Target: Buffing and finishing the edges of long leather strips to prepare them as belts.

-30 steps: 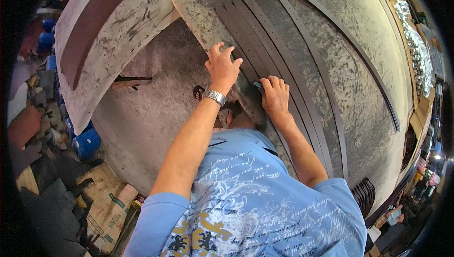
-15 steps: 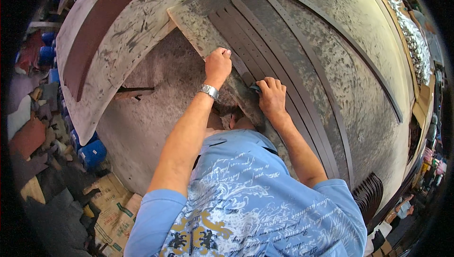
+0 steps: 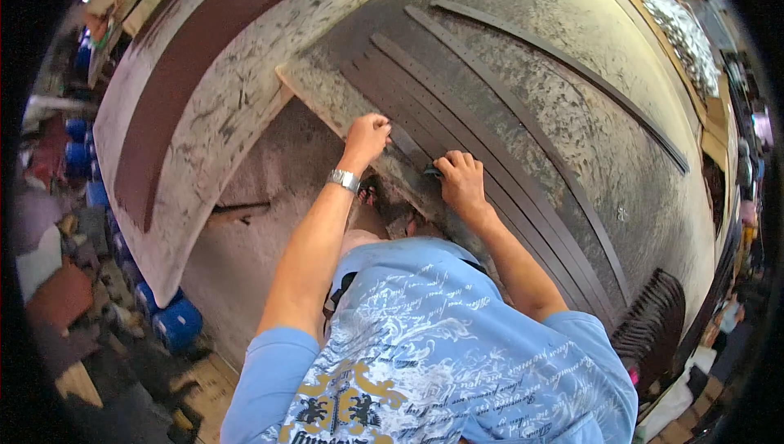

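Note:
Several dark brown belt straps (image 3: 490, 138) with punched holes lie side by side on the stained worktop (image 3: 572, 109). My left hand (image 3: 366, 140), with a metal-banded watch (image 3: 344, 180) on its wrist, is closed in a pinch just over the worktop's near edge, beside the strap tips. Whatever its fingertips hold is too small to make out. My right hand (image 3: 462, 186) rests over the nearest straps, its fingers closed around a small blue-green piece (image 3: 432, 169). Most of that piece is hidden by the fingers.
Two straps lie apart farther right, one of them the outer strap (image 3: 572, 68). A bundle of dark strips (image 3: 653, 317) stands at the lower right. A wide brown strip (image 3: 196, 60) curves over the pale board at left. Blue containers (image 3: 177, 323) and scraps lie below.
The view has shifted, so the worktop and board sit lower at left. Relative to the worktop, both hands are slightly farther toward the strap tips, their fingers still closed.

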